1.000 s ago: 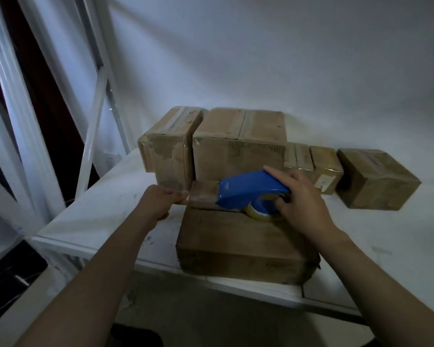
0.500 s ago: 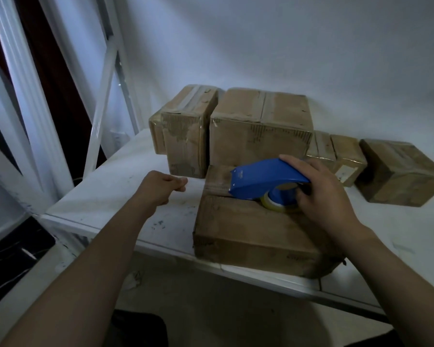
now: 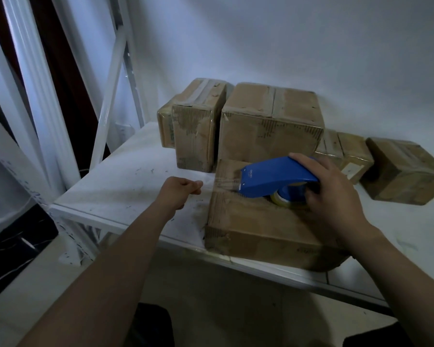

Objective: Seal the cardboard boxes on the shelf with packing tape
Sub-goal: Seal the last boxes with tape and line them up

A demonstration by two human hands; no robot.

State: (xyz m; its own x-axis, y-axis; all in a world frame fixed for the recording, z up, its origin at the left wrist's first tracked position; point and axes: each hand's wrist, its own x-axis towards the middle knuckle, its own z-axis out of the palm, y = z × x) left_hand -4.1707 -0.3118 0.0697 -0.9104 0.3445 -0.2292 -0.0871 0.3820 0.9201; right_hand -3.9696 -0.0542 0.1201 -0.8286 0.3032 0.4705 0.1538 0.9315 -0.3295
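Tape (image 3: 224, 182) has just been drawn from the dispenser (image 3: 273, 177) your right hand (image 3: 336, 194) grips. The fingers (image 3: 196, 184) of your left hand (image 3: 179, 191) pinch its end. Sealing this box (image 3: 256, 224) can start.

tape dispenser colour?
Blue. The tape dispenser sits over a yellowish tape roll, gripped by the right hand. The head view shows it plainly.

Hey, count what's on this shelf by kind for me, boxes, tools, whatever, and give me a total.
Cardboard boxes: 7, one half hidden at far left
Blue tape dispenser: 1
Packing tape roll: 1, inside the dispenser
Total: 9
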